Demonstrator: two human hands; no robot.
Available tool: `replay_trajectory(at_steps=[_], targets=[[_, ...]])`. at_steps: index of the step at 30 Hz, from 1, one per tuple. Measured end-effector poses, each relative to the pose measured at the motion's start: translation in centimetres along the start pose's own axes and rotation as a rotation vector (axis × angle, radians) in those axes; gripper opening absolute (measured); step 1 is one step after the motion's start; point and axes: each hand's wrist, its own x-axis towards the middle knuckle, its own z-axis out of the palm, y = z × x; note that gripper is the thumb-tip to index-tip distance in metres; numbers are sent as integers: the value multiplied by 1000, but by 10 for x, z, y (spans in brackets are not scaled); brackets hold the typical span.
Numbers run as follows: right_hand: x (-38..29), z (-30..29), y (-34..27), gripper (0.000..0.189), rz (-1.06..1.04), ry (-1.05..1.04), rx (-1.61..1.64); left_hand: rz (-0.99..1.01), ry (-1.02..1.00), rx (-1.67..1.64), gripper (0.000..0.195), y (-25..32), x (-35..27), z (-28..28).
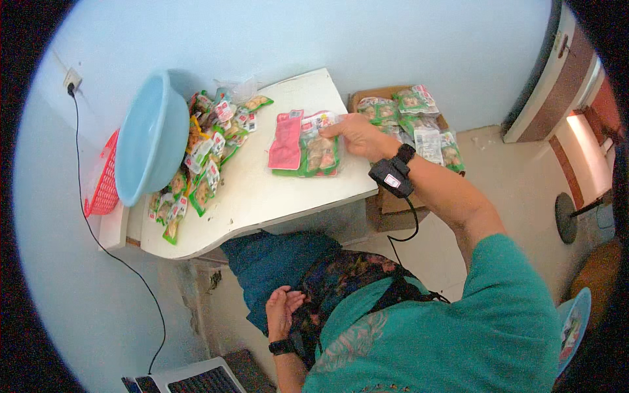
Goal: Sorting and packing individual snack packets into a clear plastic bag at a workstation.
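My right hand grips the right edge of a clear plastic bag of food packets, thumb on top and the other fingers hidden beneath. A pink packet face shows on the bag's left side, with green-edged packets beside it. The bag is over the right part of a white table; I cannot tell whether it rests there fully. Down by my lap, my left hand holds nothing visible, its fingers loosely bent and apart. Left of the bag, a heap of small food packets is spread across the tabletop.
A light-blue basin stands tilted on its side at the table's left, near a red plastic basket. A cardboard box beyond the right edge holds several filled bags. A black cable hangs along the wall.
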Motion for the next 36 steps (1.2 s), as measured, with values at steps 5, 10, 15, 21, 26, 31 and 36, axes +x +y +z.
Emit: replay_trajectory(at_steps=[5,10,15,21,26,31,36], targets=[[-32,6,-47,23,166,114,486,-3,41,35,29,1,1,1],[-31,-77,-33,22,-440,99,-545,-1,62,68,29,-2,6,3],[-54,-115,-40,33,-245,355,-732,-53,105,47,32,1,9,2],[-40,-136,19,36,39,633,-1121,-69,74,45,34,3,9,0],[-20,-156,119,38,361,543,-1181,-85,87,51,32,4,9,4],[-11,-164,138,40,355,516,-1146,-100,116,70,28,1,9,6],[-6,-168,133,43,292,535,-1097,-91,130,95,29,8,10,10]])
